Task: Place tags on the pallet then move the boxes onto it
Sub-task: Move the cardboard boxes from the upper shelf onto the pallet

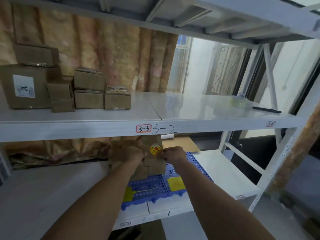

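A blue perforated pallet (195, 163) lies on the lower shelf. Two yellow tags lie on it: one marked 2 (176, 184) near the front, another (127, 194) at the front left, partly behind my left arm. Brown cardboard boxes (155, 163) stand stacked on the pallet's back left part. My left hand (134, 154) grips the left side of the upper box. My right hand (173, 153) holds its right side, beside a yellow and red sticker (155, 149) on the box.
The upper shelf (199, 108) carries several cardboard boxes (89, 90) at the left, one with a white label (24, 86), plus a tape roll (239, 101) and a black pen (266, 109) at the right. Shelf edge labels read 3-3 (143, 128) and 3-2. White uprights (270, 71) stand right.
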`<state>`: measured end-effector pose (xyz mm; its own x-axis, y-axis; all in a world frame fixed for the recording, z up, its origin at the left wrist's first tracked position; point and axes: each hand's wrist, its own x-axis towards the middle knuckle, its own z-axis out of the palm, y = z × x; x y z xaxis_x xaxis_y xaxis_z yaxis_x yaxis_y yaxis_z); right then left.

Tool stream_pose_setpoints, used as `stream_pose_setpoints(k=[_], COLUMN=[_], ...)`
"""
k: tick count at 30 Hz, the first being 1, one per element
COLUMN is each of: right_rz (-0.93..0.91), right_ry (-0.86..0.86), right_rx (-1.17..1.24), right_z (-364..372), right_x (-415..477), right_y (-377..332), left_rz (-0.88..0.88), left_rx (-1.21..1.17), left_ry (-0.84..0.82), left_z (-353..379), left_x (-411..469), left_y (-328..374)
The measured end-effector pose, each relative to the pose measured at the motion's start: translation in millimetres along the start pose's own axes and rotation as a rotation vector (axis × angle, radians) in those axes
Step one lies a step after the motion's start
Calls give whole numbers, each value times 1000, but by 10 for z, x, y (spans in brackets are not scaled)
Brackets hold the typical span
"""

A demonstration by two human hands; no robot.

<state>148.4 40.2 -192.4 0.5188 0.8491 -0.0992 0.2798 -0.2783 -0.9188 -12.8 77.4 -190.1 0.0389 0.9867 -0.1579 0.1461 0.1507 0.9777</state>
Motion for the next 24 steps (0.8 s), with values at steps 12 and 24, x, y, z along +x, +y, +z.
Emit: stream_pose_setpoints(k=[12, 24], right_rz=[14, -7], right_ry=[-219, -302], right_rx=[-238, -300], right_z=[210, 377], right_x=[1054, 1744], right_y=[230, 670], left_rz=[6, 70], left_rx=[433, 721], left_ry=[207, 265], left_z=[612, 1060], left_x=[745, 1328], left_y=[-184, -673])
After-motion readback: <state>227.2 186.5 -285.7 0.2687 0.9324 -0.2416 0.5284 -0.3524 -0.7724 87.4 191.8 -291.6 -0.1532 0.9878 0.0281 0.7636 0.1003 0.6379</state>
